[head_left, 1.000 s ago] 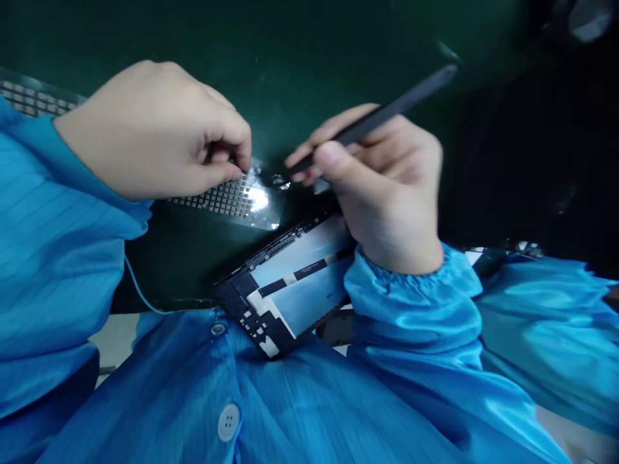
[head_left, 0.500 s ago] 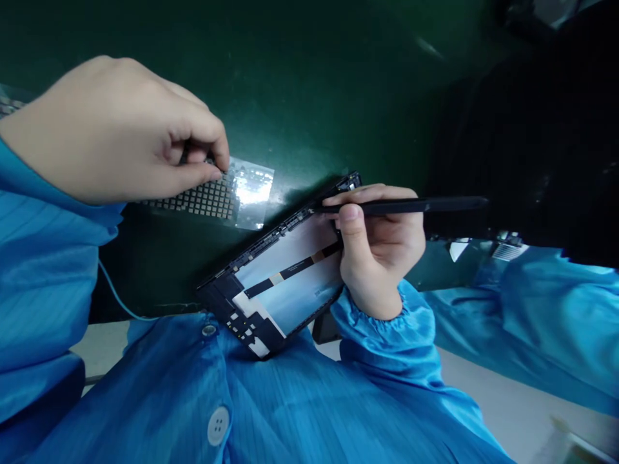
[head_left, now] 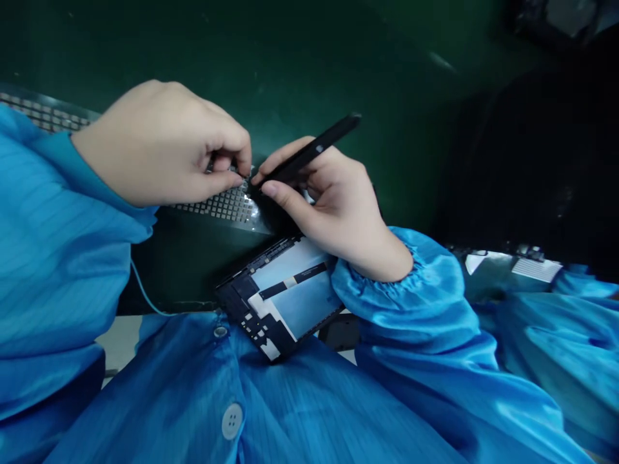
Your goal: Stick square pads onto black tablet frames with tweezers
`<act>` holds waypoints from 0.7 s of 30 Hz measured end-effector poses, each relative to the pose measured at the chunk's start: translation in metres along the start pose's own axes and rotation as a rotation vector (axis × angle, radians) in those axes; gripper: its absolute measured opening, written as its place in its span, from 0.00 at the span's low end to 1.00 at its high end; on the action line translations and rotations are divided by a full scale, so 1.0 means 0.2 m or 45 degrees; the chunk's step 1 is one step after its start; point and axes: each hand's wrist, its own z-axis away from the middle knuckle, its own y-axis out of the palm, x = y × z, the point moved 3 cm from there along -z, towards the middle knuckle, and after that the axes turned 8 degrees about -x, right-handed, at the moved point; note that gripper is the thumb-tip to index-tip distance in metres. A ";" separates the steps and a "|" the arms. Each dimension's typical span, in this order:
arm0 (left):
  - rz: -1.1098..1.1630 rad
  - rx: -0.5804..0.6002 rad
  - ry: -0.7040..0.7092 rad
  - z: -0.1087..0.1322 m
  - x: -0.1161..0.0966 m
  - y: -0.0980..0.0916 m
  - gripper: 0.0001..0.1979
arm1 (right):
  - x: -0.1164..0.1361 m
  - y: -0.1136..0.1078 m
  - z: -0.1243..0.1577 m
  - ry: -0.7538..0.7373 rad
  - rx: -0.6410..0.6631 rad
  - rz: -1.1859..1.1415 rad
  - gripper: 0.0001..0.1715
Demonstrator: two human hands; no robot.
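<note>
My left hand (head_left: 164, 142) is closed, its thumb and fingers pinching the near edge of a clear sheet (head_left: 227, 205) covered with a grid of small dark squares. My right hand (head_left: 329, 200) is closed round dark tweezers (head_left: 309, 149), whose tip meets the sheet right beside my left fingertips. Below my right wrist lies an open tablet frame (head_left: 280, 293) with pale panels and a dark flat cable across it, leaning over the table's front edge toward my body.
The work surface is a dark green mat (head_left: 300, 71). A thin blue cord (head_left: 142, 290) runs down by my left sleeve. A dark bulky shape (head_left: 532, 154) fills the right side. Blue smock sleeves cover the foreground.
My right hand has lifted the tweezers off the tablet frame's upper edge and brought the tip up and left to the sheet at my left fingertips. My left hand kept its pinch.
</note>
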 end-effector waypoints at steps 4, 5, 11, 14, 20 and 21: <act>-0.033 0.063 -0.057 -0.01 -0.03 -0.01 0.19 | -0.03 0.01 0.02 0.128 -0.046 -0.127 0.14; -0.028 0.074 -0.065 -0.01 -0.04 -0.02 0.18 | -0.02 0.01 0.02 0.145 -0.048 -0.138 0.15; 0.018 0.028 -0.020 0.00 0.00 -0.01 0.18 | -0.02 0.01 -0.02 0.177 -0.001 -0.290 0.14; 0.120 -0.012 -0.014 0.00 0.02 -0.02 0.22 | 0.00 -0.07 0.03 0.188 -0.183 -0.590 0.08; -0.016 -0.165 -0.056 0.14 -0.19 0.01 0.26 | -0.03 -0.39 0.52 0.336 -0.682 -0.465 0.06; -0.054 -0.140 -0.064 0.19 -0.24 0.03 0.27 | -0.04 -0.44 0.62 0.383 -0.727 -0.374 0.06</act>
